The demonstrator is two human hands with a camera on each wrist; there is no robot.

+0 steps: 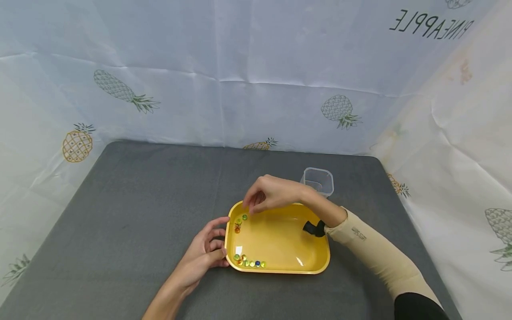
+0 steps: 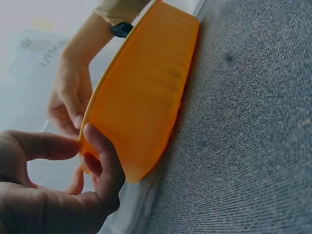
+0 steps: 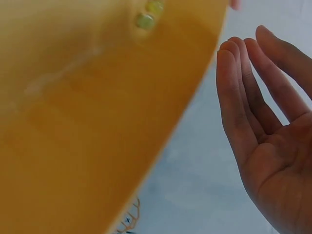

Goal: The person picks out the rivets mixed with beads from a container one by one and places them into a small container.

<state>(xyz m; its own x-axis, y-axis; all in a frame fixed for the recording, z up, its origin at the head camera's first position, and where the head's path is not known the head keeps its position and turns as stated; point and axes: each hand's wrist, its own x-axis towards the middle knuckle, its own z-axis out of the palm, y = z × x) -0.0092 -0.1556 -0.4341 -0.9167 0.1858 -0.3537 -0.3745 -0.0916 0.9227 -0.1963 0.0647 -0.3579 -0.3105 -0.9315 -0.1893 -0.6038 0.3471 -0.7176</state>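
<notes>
A yellow tray (image 1: 284,242) holds several small glass marbles. Green and amber marbles (image 1: 238,230) lie near its far left corner, and a row of yellow, green and blue marbles (image 1: 252,263) lines its near left corner. My left hand (image 1: 198,258) grips the tray's left rim; in the left wrist view its thumb and fingers (image 2: 105,146) pinch the edge. My right hand (image 1: 272,193) hovers over the far left part of the tray, fingers pointing down and loosely bent. The right wrist view shows no marble between its fingers (image 3: 231,97).
Behind the tray, partly covered by the right forearm, stands a clear plastic box (image 1: 318,180). The grey tabletop (image 1: 160,200) is bordered by pineapple-print cloth (image 1: 192,106) at the back and sides. A black strap (image 1: 314,228) hangs from the right wrist over the tray.
</notes>
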